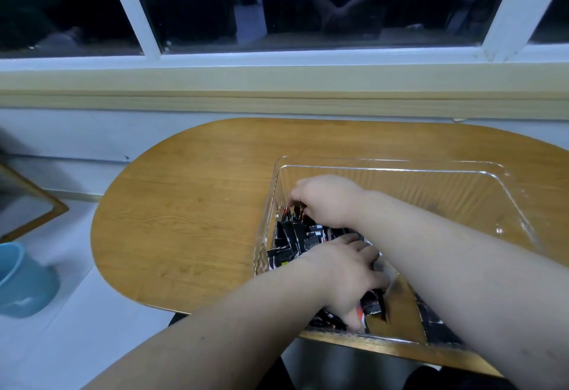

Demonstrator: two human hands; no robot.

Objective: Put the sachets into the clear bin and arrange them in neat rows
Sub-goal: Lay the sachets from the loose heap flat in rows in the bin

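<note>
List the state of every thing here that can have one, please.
bin, upright on the table, open at the top, partly filled.
sachets, inside the bin, jumbled along its left side, not yet in rows.
right hand, in the bin, fingers curled onto sachets.
left hand, in the bin, gripping a bunch of sachets.
cup, upright, off the table, blurred.

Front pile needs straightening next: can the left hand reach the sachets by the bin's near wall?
Likely yes. The left hand is inside the clear bin, down among those sachets; the right hand is farther back, clear of it.
</note>
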